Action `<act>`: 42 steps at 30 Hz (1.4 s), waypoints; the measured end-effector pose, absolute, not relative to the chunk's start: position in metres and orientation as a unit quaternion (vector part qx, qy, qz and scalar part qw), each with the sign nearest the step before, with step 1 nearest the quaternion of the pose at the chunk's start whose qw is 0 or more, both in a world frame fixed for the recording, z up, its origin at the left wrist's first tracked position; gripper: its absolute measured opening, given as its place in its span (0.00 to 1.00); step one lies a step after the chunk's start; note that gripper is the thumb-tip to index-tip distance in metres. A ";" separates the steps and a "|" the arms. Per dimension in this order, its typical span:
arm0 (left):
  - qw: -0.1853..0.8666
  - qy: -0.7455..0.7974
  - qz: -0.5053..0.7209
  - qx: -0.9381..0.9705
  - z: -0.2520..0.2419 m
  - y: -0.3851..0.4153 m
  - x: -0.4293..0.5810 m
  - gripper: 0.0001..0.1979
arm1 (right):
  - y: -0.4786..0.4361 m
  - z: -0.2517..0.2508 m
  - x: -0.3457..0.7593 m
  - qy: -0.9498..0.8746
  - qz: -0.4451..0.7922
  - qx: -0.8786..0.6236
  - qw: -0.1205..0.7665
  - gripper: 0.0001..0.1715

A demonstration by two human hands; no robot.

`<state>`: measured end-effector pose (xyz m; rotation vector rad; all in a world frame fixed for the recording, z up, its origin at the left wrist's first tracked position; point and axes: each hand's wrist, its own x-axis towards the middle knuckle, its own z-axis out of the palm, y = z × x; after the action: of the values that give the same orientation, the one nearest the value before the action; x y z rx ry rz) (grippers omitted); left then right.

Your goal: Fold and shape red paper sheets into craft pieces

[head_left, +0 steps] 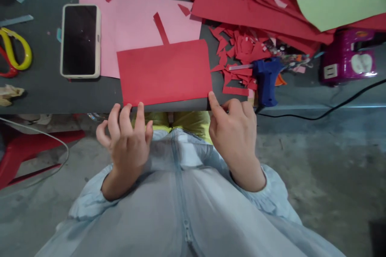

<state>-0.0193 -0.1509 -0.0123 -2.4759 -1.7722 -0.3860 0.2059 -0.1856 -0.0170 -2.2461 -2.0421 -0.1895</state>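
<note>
A red paper rectangle lies flat near the table's front edge, partly over a pink paper sheet. At its lower left edge, the fingertips of my left hand touch the paper, with the fingers spread. My right hand has its index fingertip on the lower right corner, while its other fingers curl in; nothing shows in them. A narrow red paper strip sticks out above the rectangle's top edge.
Left of the paper are a phone and scissors. To the right lie red paper scraps, a blue glue gun with a black cord, and a purple device. Large red sheets are piled behind.
</note>
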 end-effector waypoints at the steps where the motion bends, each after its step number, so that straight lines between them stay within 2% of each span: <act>1: 0.035 -0.585 -0.124 -0.801 -0.011 -0.151 -0.022 0.22 | -0.186 -0.017 0.206 -0.670 -0.061 -0.738 0.048 0.29; 7: -0.022 -0.623 -0.120 -0.773 -0.007 -0.152 -0.033 0.22 | -0.186 -0.016 0.206 -0.672 -0.056 -0.737 0.039 0.29; 15: 0.032 -0.613 -0.121 -0.780 -0.011 -0.153 -0.043 0.23 | -0.187 -0.017 0.205 -0.676 -0.074 -0.732 0.049 0.28; 22: 0.005 -0.549 -0.208 -0.810 -0.016 -0.132 -0.046 0.22 | -0.179 -0.016 0.210 -0.680 -0.066 -0.722 0.109 0.22; 27: -0.060 -0.466 -0.160 -0.868 -0.011 -0.102 -0.043 0.17 | -0.165 -0.007 0.212 -0.676 -0.065 -0.725 0.116 0.17; 31: -0.055 -0.457 -0.152 -0.875 -0.010 -0.085 -0.042 0.16 | -0.151 -0.002 0.204 -0.691 -0.049 -0.711 0.121 0.13; 38: -0.051 -0.438 -0.162 -0.883 -0.007 -0.064 -0.043 0.18 | -0.120 -0.006 0.181 -0.742 0.013 -0.647 0.176 0.11; 42: -0.082 -0.435 -0.172 -0.880 -0.006 -0.052 -0.045 0.20 | -0.104 -0.009 0.179 -0.745 0.039 -0.636 0.199 0.15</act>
<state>-0.0448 -0.0522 -0.0064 -2.9189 -1.4445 -0.5716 0.1790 -0.1038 -0.0087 -1.7780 -2.0833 0.1100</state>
